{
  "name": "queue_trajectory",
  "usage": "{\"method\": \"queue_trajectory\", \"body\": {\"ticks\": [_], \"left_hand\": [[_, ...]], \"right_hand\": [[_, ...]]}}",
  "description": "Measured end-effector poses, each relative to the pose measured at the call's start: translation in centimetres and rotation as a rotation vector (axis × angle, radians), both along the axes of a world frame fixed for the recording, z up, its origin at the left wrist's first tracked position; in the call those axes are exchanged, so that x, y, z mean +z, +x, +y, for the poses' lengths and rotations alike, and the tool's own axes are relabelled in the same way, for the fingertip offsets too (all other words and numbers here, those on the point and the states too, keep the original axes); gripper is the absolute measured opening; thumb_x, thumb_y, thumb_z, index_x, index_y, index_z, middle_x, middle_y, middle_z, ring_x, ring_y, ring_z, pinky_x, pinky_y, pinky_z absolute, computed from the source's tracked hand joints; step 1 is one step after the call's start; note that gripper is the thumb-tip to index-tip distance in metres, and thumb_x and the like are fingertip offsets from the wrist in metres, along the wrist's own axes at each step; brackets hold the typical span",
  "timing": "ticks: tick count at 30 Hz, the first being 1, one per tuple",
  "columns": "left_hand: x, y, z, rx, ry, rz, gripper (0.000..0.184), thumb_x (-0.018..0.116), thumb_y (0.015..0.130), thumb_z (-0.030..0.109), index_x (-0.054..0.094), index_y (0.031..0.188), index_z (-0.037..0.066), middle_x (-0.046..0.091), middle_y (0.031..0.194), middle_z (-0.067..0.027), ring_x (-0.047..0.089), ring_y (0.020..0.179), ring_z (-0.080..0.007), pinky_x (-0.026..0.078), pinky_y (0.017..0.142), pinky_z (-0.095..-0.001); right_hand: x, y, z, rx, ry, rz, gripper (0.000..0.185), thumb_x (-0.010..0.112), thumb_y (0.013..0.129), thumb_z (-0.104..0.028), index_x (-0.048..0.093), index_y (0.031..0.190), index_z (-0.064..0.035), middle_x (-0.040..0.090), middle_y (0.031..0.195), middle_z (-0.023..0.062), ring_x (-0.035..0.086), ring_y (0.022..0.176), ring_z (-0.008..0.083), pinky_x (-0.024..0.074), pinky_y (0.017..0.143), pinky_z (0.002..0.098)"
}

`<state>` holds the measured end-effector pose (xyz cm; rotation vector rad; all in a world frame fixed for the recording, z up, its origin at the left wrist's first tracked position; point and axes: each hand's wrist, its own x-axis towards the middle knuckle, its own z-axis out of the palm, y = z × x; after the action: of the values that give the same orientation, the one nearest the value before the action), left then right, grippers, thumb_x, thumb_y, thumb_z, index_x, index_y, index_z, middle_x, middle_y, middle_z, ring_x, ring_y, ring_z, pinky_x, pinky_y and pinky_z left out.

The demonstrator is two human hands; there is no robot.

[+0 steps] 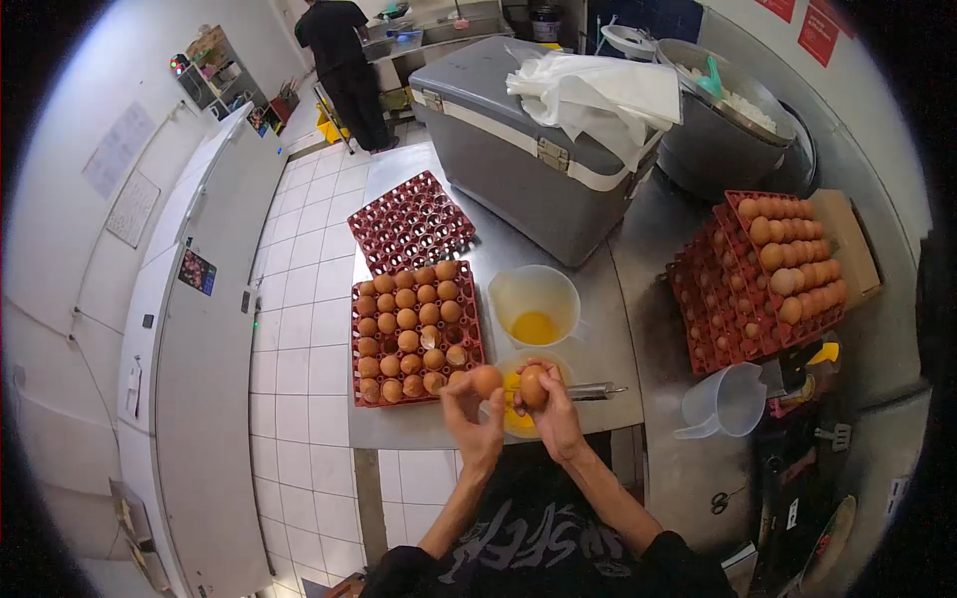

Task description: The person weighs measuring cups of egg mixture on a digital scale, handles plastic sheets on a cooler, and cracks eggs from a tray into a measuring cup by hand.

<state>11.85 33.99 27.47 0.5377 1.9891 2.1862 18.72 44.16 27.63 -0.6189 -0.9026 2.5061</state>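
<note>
My left hand (pixel 473 431) grips a brown egg (pixel 486 381) with its fingertips. Another brown egg (pixel 533 388) sits in the closed fingers of my right hand (pixel 560 427). Both eggs are over a bowl (pixel 564 370) with yellow egg in it, partly hidden by my hands. Across the bowl lies a metal utensil (pixel 596 392); its far end is hidden. Just beyond, a translucent jug (pixel 503 291) holds some yellow liquid. To the left, a red egg tray (pixel 480 344) carries brown eggs and a few broken shells (pixel 431 338).
An unfilled red tray (pixel 411 219) lies behind the egg tray. A grey cooler box (pixel 518 149) stands at the back. Stacked egg trays (pixel 738 269), a clear jug (pixel 733 399) and scissors (pixel 722 501) are at right. A person (pixel 339 70) stands far off.
</note>
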Motion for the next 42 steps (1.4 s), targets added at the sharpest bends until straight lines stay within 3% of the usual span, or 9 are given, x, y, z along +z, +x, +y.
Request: {"method": "queue_trajectory", "body": {"ticks": [8, 18, 20, 23, 26, 29, 31, 34, 42], "left_hand": [[0.1, 0.6, 0.1, -0.232, -0.062, -0.095, 0.040, 0.068, 0.094, 0.007, 0.046, 0.125, -0.002, 0.058, 0.121, -0.0139, 0.060, 0.111, -0.0197, 0.050, 0.095, -0.0330], [-1.4, -1.0, 0.4, -0.111, 0.084, -0.027, 0.044, 0.067, 0.089, 0.006, 0.048, 0.128, 0.003, 0.056, 0.118, -0.0116, 0.057, 0.110, -0.0201, 0.049, 0.097, -0.0334], [-0.7, -2.3, -0.5, -0.413, -0.034, -0.205, 0.047, 0.065, 0.085, 0.004, 0.048, 0.130, 0.004, 0.056, 0.117, -0.0108, 0.055, 0.109, -0.0202, 0.050, 0.094, -0.0323], [1.4, -3.2, -0.1, -0.547, -0.335, 0.160, 0.044, 0.067, 0.087, 0.007, 0.053, 0.128, 0.002, 0.060, 0.117, -0.0111, 0.058, 0.109, -0.0197, 0.052, 0.089, -0.0315], [1.7, -4.0, 0.0, -0.638, -0.333, 0.313, 0.041, 0.070, 0.086, 0.011, 0.059, 0.124, 0.001, 0.067, 0.112, -0.0138, 0.064, 0.105, -0.0186, 0.053, 0.085, -0.0318], [2.4, -4.5, -0.3, -0.602, -0.459, 0.341, 0.040, 0.072, 0.085, 0.012, 0.062, 0.122, 0.000, 0.072, 0.105, -0.0164, 0.070, 0.099, -0.0222, 0.054, 0.084, -0.0333], [2.6, -4.5, -0.2, -0.603, -0.474, 0.367, 0.041, 0.072, 0.085, 0.012, 0.061, 0.123, 0.001, 0.072, 0.103, -0.0177, 0.071, 0.097, -0.0254, 0.055, 0.084, -0.0341], [2.4, -4.3, 0.1, -0.608, -0.512, 0.399, 0.042, 0.073, 0.084, 0.011, 0.060, 0.123, 0.001, 0.071, 0.103, -0.0195, 0.072, 0.095, -0.0316, 0.056, 0.083, -0.0360], [2.9, -4.7, 0.0, -0.607, -0.553, 0.551, 0.043, 0.074, 0.079, 0.007, 0.061, 0.120, 0.006, 0.069, 0.103, -0.0176, 0.069, 0.092, -0.0374, 0.056, 0.078, -0.0395]], "right_hand": [[-1.4, 0.8, -0.3, -0.057, 0.108, -0.076, 0.028, 0.044, 0.101, -0.024, 0.046, 0.127, -0.0116, 0.052, 0.119, 0.0064, 0.056, 0.094, 0.0169, 0.0475, 0.077, 0.0327], [-1.3, 1.4, 1.3, -0.021, -0.082, -0.007, 0.030, 0.051, 0.102, -0.026, 0.044, 0.127, -0.0118, 0.060, 0.112, 0.0128, 0.061, 0.084, 0.0189, 0.0501, 0.071, 0.0321], [-1.7, 1.5, 2.0, 0.007, -0.042, -0.034, 0.031, 0.053, 0.103, -0.028, 0.046, 0.128, -0.0108, 0.061, 0.110, 0.0132, 0.061, 0.081, 0.0174, 0.0505, 0.070, 0.0306], [-1.6, 1.8, 3.5, 0.253, 0.177, -0.164, 0.039, 0.057, 0.102, -0.029, 0.048, 0.134, -0.0086, 0.063, 0.108, 0.0121, 0.061, 0.075, 0.0143, 0.0516, 0.067, 0.0285], [0.0, 2.0, 4.1, 0.351, 0.455, -0.229, 0.042, 0.060, 0.101, -0.028, 0.053, 0.136, -0.0050, 0.064, 0.105, 0.0106, 0.062, 0.073, 0.0116, 0.0531, 0.067, 0.0275], [1.9, 2.5, 4.0, 0.336, 0.675, -0.325, 0.042, 0.062, 0.099, -0.023, 0.055, 0.134, -0.0010, 0.065, 0.107, 0.0121, 0.066, 0.084, 0.0170, 0.0550, 0.075, 0.0327], [2.2, 2.6, 4.0, 0.189, 1.123, -0.260, 0.044, 0.067, 0.092, -0.017, 0.056, 0.131, 0.0015, 0.066, 0.109, 0.0170, 0.067, 0.095, 0.0287, 0.0543, 0.084, 0.0392], [1.8, 2.5, 3.6, 0.193, 1.334, -0.355, 0.053, 0.067, 0.084, -0.010, 0.052, 0.134, 0.0005, 0.063, 0.115, 0.0223, 0.063, 0.105, 0.0391, 0.0516, 0.091, 0.0438], [0.6, 2.6, 3.2, 0.118, 1.524, -0.368, 0.058, 0.065, 0.082, -0.002, 0.051, 0.138, -0.0030, 0.052, 0.127, 0.0230, 0.058, 0.113, 0.0406, 0.0512, 0.095, 0.0457]]}}
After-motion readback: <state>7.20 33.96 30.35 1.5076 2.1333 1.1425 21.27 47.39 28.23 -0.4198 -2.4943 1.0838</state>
